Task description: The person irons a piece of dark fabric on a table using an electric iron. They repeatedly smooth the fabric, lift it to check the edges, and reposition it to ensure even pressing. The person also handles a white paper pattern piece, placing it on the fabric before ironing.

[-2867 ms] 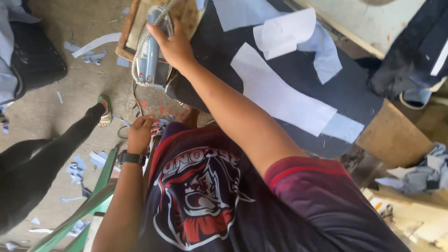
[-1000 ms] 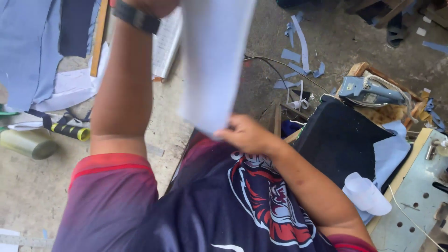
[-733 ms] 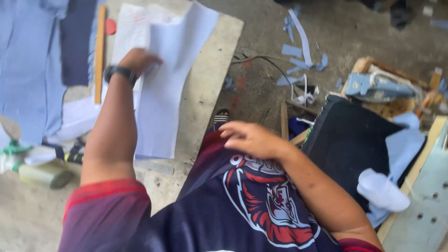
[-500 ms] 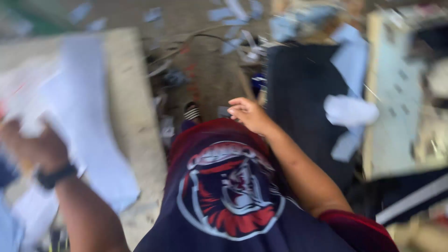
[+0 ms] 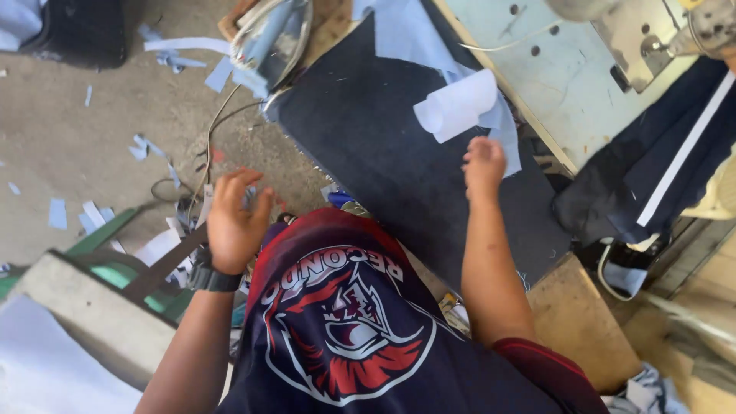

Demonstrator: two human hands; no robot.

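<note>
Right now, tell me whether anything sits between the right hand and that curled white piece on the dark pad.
Nothing visible does. The right hand hovers empty just below the curled white piece, with only bare dark pad and a strip of light blue fabric between them.

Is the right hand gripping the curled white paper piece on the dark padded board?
No, the right hand hovers open just below the curled white paper piece, not touching it.

Navy shirt (image 5: 337, 337), red sleeves, red-white crest print; black wristwatch (image 5: 212, 279) on left wrist
</note>
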